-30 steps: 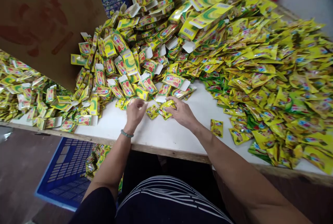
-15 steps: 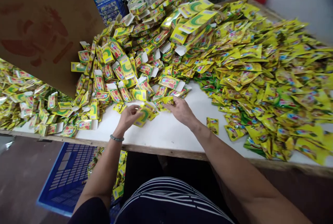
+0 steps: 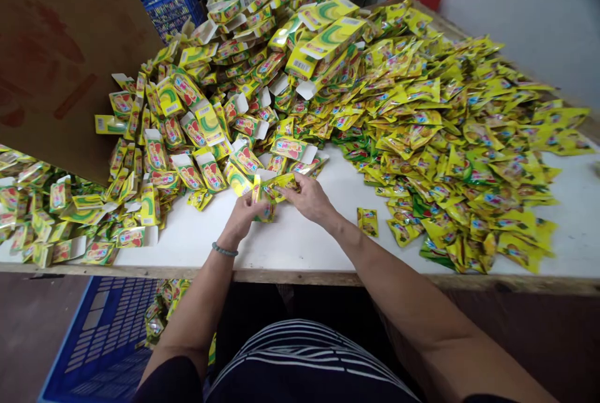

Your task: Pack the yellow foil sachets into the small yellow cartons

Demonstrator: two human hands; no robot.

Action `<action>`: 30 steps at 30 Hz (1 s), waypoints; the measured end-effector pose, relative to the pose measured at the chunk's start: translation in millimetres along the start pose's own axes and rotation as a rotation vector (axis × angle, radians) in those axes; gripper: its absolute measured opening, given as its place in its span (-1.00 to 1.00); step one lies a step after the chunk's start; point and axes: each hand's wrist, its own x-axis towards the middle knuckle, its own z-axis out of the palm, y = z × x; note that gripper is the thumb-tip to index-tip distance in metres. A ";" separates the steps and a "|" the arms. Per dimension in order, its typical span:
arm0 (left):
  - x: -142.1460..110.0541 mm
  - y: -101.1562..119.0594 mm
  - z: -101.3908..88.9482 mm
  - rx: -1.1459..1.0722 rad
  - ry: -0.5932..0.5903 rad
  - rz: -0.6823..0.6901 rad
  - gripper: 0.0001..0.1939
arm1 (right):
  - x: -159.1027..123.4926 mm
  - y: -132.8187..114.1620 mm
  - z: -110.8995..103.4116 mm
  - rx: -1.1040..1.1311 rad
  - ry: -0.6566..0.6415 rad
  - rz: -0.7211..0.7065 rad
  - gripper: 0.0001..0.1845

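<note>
White tabletop [image 3: 300, 243], bare along front edge, packet heap [image 3: 445, 140] right, both hands between.

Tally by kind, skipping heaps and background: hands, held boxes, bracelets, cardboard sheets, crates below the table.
Left hand and right hand: 2
Held box: 1
Bracelet: 1
Cardboard sheet: 1
Blue crate: 1
Total: 6

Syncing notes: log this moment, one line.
left hand: holds box | right hand: holds packet near box | blue crate: below tabletop
</note>
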 end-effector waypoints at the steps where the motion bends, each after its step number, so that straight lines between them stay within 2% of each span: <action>1: -1.4 0.5 0.3 0.053 -0.035 -0.006 -0.48 | 0.9 0.8 -0.6 -0.020 0.023 0.002 -0.65; 5: -5.9 6.1 2.3 0.216 -0.097 -0.020 -0.56 | 4.4 1.9 -9.0 0.012 0.128 -0.003 -0.71; 7: -7.3 8.0 2.9 0.239 -0.133 -0.030 -0.57 | 5.6 1.4 -13.3 -0.010 0.125 -0.013 -0.75; 10: -8.8 7.2 1.1 0.164 -0.135 -0.048 -0.54 | 6.3 1.3 -19.0 -0.077 0.013 -0.005 -0.80; 13: -10.9 3.8 -2.8 0.120 -0.132 -0.068 -0.54 | 6.1 1.2 -25.1 -0.137 -0.088 0.039 -0.75; 17: -13.8 1.9 -3.9 0.107 -0.216 -0.134 -0.58 | 5.6 -1.0 -29.4 -0.236 -0.179 0.054 -0.74; 19: -13.5 3.1 -2.0 0.105 -0.253 -0.147 -0.56 | 5.2 -2.2 -28.2 -0.267 -0.168 0.035 -0.77; 23: -9.9 6.7 2.0 0.139 -0.286 -0.149 -0.54 | 3.0 -3.1 -20.4 -0.234 -0.061 -0.005 -0.86; 27: -7.7 7.3 3.1 0.118 -0.243 -0.192 -0.55 | -0.5 -2.6 -13.0 -0.226 -0.050 -0.032 -0.80; 30: -7.9 5.7 2.8 0.079 -0.210 -0.187 -0.56 | -2.0 -0.9 -11.3 -0.239 -0.062 -0.090 -0.91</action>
